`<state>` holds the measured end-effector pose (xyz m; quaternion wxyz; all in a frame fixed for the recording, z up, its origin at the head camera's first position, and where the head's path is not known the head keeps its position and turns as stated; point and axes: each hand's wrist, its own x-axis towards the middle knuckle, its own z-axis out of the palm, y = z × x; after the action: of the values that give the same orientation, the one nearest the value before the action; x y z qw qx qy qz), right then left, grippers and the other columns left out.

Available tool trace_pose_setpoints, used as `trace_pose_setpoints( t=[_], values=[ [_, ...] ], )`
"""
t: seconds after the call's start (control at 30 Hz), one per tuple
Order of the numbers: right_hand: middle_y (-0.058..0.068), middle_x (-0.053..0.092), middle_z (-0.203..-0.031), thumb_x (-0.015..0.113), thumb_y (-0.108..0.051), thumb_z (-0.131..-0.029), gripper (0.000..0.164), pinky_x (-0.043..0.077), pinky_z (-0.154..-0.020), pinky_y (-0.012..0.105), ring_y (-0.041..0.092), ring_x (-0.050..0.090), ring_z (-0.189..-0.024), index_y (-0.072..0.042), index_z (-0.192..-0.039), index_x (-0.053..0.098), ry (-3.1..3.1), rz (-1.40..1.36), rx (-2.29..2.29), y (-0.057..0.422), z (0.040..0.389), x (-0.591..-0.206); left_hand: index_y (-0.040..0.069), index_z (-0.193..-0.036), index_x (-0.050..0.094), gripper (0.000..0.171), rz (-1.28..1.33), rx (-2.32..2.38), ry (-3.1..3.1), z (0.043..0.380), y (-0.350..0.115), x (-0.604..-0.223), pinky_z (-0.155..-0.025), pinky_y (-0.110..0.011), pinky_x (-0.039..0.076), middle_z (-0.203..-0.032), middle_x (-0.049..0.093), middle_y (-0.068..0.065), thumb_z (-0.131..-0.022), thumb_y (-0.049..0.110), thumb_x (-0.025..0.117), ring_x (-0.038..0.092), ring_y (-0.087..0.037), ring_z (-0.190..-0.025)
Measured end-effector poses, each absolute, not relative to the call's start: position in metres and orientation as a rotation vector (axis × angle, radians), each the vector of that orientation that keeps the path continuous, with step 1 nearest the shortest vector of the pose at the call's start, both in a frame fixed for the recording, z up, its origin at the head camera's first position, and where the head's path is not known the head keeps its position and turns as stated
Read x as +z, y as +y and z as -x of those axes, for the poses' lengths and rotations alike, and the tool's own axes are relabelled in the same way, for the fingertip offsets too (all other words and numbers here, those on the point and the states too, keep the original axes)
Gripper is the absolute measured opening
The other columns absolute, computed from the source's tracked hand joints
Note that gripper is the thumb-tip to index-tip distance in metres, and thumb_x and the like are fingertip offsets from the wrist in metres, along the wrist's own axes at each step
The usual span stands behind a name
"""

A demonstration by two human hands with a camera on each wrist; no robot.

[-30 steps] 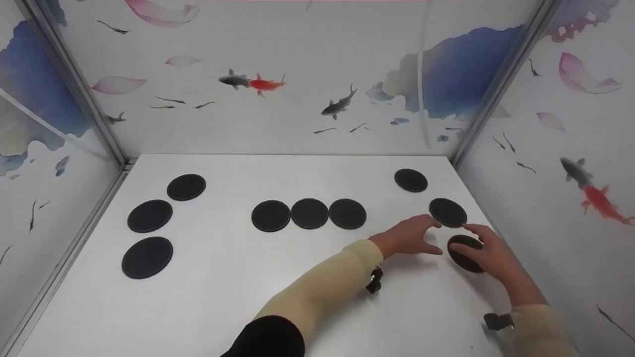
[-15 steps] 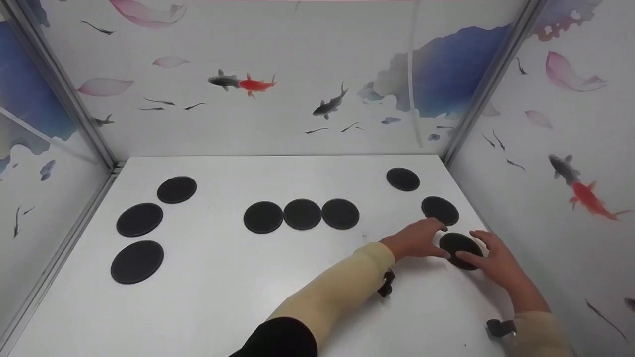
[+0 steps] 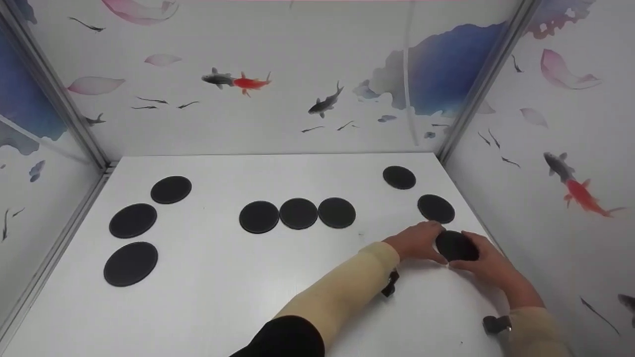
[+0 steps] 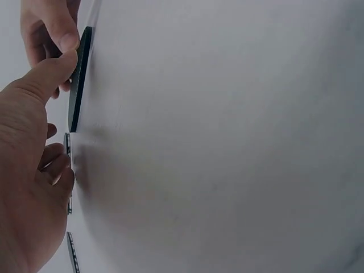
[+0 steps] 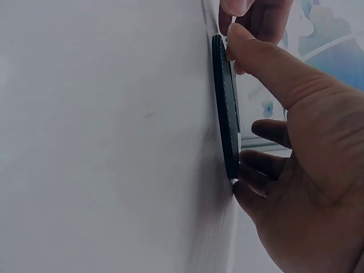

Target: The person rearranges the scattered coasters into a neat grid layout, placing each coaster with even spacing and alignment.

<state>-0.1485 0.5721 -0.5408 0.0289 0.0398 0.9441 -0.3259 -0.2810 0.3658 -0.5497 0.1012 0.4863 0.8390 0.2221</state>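
Observation:
Both hands are at the nearest black round disc (image 3: 457, 245) of the right-hand group. My left hand (image 3: 417, 241) holds its left side, thumb at the near edge and fingers at the far edge. From the right, my right hand (image 3: 492, 267) grips the opposite side in the same way. The two thumb tips come close together at the near edge. In the left wrist view the disc (image 4: 81, 79) stands edge-on, close over the white tabletop (image 4: 199, 142). The right wrist view shows its dark, ridged rim (image 5: 223, 108), with several fingertips around the far end.
Two more discs lie beyond the hands, a middle one (image 3: 436, 208) and a far one (image 3: 399, 177). Three discs (image 3: 298, 213) form a touching row mid-table. Another three (image 3: 133, 220) curve along the left. Printed walls (image 3: 278, 119) enclose the back and sides.
My left hand has come right and nearer, from beside the middle right disc to the nearest one. Both hands have closed around it, and it looks flatter in view. The head view has shifted slightly.

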Motion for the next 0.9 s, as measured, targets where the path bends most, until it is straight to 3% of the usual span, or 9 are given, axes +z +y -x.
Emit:
trace_pose_setpoints(
  t=[0.17, 0.47, 0.7, 0.9],
  values=[
    [0.039, 0.03, -0.168, 0.094, -0.033, -0.092, 0.11, 0.031, -0.12, 0.078, 0.061, 0.032, -0.152, 0.007, -0.168, 0.027, 2.891, -0.115, -0.959, 0.575, 0.148, -0.541, 0.023, -0.144, 0.067, 0.07, -1.427, 0.689, 2.453, 0.279, 0.37, -0.55, -0.11, -0.015, 0.042, -0.14, 0.065, 0.012, -0.086, 0.046, 0.097, 0.058, 0.0, -0.128],
    [0.038, 0.03, -0.17, 0.09, -0.035, -0.095, 0.102, 0.029, -0.121, 0.078, 0.063, 0.028, -0.155, 0.008, -0.167, 0.033, 2.9, -0.098, -0.905, 0.579, 0.148, -0.539, 0.027, -0.133, 0.066, 0.057, -1.375, 0.627, 2.47, 0.284, 0.38, -0.553, -0.102, -0.017, 0.047, -0.126, 0.067, 0.017, -0.088, 0.046, 0.094, 0.062, 0.0, -0.115],
    [0.036, 0.032, -0.169, 0.09, -0.037, -0.096, 0.098, 0.031, -0.121, 0.076, 0.063, 0.029, -0.154, 0.01, -0.165, 0.038, 2.914, -0.085, -0.913, 0.577, 0.148, -0.539, 0.03, -0.14, 0.065, 0.055, -1.373, 0.566, 2.47, 0.283, 0.379, -0.553, -0.107, -0.019, 0.046, -0.13, 0.067, 0.018, -0.093, 0.049, 0.088, 0.062, -0.001, -0.12],
    [0.035, 0.037, -0.166, 0.09, -0.036, -0.095, 0.095, 0.034, -0.12, 0.075, 0.061, 0.035, -0.152, 0.012, -0.162, 0.042, 2.936, -0.062, -0.917, 0.576, 0.147, -0.54, 0.032, -0.139, 0.066, 0.053, -1.389, 0.536, 2.461, 0.286, 0.382, -0.556, -0.105, -0.018, 0.046, -0.125, 0.067, 0.019, -0.094, 0.052, 0.086, 0.062, -0.001, -0.115]
  ],
)
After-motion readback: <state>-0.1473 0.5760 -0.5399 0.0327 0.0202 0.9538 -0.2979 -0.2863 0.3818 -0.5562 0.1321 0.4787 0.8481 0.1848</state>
